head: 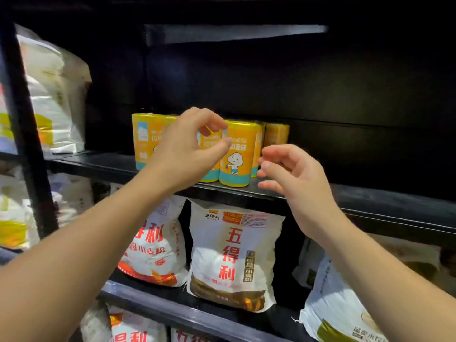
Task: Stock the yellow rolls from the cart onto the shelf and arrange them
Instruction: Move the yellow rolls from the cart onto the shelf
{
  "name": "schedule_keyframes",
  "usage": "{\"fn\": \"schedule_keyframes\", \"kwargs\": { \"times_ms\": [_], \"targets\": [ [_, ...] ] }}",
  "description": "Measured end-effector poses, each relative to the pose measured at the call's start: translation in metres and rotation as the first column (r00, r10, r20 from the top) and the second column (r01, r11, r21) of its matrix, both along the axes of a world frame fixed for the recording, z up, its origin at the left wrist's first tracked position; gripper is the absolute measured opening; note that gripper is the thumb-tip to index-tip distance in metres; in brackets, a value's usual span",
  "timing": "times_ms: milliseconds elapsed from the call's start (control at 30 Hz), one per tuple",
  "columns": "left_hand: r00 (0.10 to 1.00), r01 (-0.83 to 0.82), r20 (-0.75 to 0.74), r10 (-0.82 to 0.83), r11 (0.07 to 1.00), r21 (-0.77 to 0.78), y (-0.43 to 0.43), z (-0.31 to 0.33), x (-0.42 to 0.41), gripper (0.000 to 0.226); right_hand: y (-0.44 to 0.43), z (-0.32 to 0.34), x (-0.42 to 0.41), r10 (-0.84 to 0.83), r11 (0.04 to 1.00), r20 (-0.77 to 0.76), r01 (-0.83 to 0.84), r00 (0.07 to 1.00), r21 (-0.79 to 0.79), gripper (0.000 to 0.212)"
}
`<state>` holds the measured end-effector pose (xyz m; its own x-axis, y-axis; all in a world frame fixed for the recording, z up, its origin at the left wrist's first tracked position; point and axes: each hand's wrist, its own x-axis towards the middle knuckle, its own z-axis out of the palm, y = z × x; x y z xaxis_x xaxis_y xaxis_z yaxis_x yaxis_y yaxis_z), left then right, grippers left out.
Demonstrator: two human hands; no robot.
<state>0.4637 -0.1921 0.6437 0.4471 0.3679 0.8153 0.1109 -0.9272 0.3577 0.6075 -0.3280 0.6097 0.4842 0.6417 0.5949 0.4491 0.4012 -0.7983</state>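
Both hands hover empty at the front roll, one either side of it

The front roll [238, 154] stands upright at the lip of the shelf [370, 201], long axis running 12 to 6; it lies at 3 o'clock from the left hand [190, 151] and at 10 o'clock from the right hand [296, 176]; the left is nearer, its thumb overlapping the roll's edge, though I cannot tell whether it touches; the right is just beside and apart; both hands have loosely curved fingers and hold nothing; the other yellow rolls [145, 139] stand behind at 9 and 1 o'clock; squaring this roll probably needs a push from both flanks; no cart shows.
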Motion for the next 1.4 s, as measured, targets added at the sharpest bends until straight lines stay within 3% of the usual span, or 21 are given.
{"fn": "schedule_keyframes", "kwargs": {
  "times_ms": [200,400,733,867,1200,1400],
  "targets": [
    [0.999,-0.026,-0.042,0.020,0.987,-0.159,-0.005,-0.070,-0.059,0.020,0.017,-0.052,-0.046,0.195,0.980,-0.103,-0.191,0.975,0.045,0.014],
    [0.987,-0.148,-0.119,0.112,0.923,-0.356,0.014,-0.150,-0.133,0.017,0.053,-0.115,-0.105,0.323,0.942,-0.098,-0.330,0.941,-0.060,0.014],
    [0.948,-0.317,-0.186,0.259,0.690,-0.651,0.083,-0.266,-0.288,0.022,0.164,-0.211,-0.251,0.454,0.811,-0.277,-0.522,0.847,-0.266,0.013],
    [0.922,-0.383,-0.243,0.301,0.620,-0.684,0.110,-0.305,-0.348,0.014,0.207,-0.250,-0.313,0.481,0.753,-0.314,-0.569,0.819,-0.331,0.014],
    [0.799,-0.557,-0.447,0.403,0.215,-0.802,0.129,-0.409,-0.462,0.014,0.297,-0.344,-0.390,0.509,0.581,-0.293,-0.574,0.810,-0.577,0.016],
    [0.735,-0.583,-0.512,0.444,0.029,-0.812,0.144,-0.454,-0.487,0.015,0.346,-0.405,-0.411,0.570,0.446,-0.210,-0.514,0.794,-0.733,0.018]
  ]
}}
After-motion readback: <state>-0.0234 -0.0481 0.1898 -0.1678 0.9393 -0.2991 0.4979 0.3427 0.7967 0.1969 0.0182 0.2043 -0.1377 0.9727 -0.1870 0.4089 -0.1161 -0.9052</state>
